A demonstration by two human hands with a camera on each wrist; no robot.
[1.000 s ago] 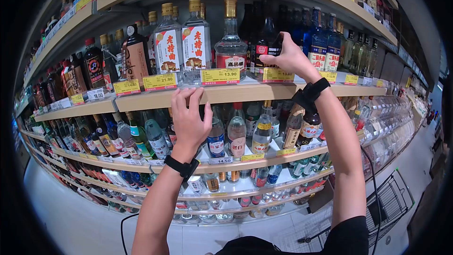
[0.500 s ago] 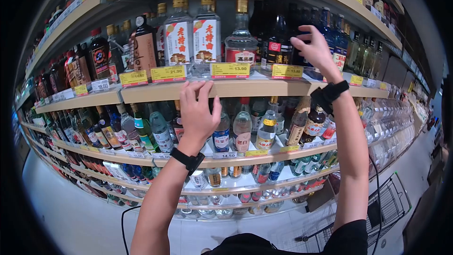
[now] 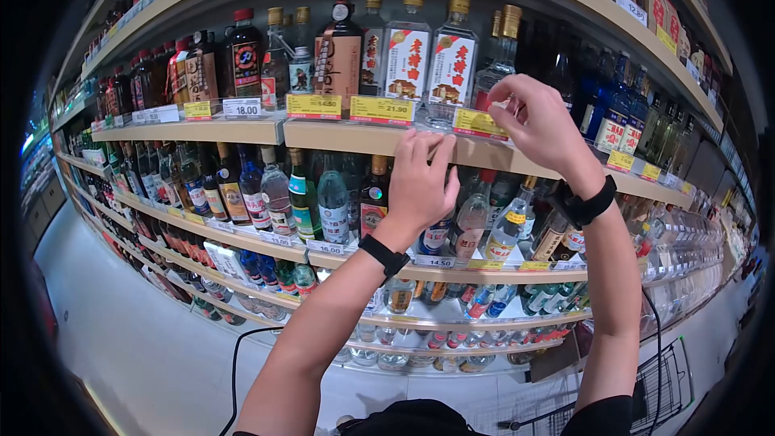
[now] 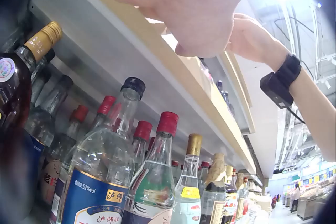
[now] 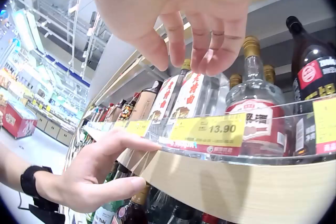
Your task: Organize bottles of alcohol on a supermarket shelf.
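In the head view my left hand [image 3: 420, 186] rests its fingertips on the wooden front edge of the shelf [image 3: 363, 138], beneath a yellow price tag [image 3: 382, 110]. My right hand [image 3: 541, 125], fingers bent and holding nothing, hovers before a clear bottle with a gold cap [image 3: 502, 52], partly covering it. Two clear bottles with white labels [image 3: 406, 56] stand to its left. From the right wrist view, my right hand [image 5: 178, 19] hangs above the 13.90 tag [image 5: 207, 129], its fingers loosely bent and apart from the red-labelled bottle [image 5: 255, 116].
Dark and blue bottles [image 3: 617, 105] stand right of my right hand. A lower shelf holds more bottles [image 3: 333, 206]. A wire shopping cart [image 3: 662, 383] is at the lower right, and a black cable [image 3: 234, 371] hangs by my left arm.
The head view has turned, so the shelf sits further right. My right hand has moved left along the shelf, from the dark bottles to the gold-capped bottle. My left hand stays at the shelf edge.
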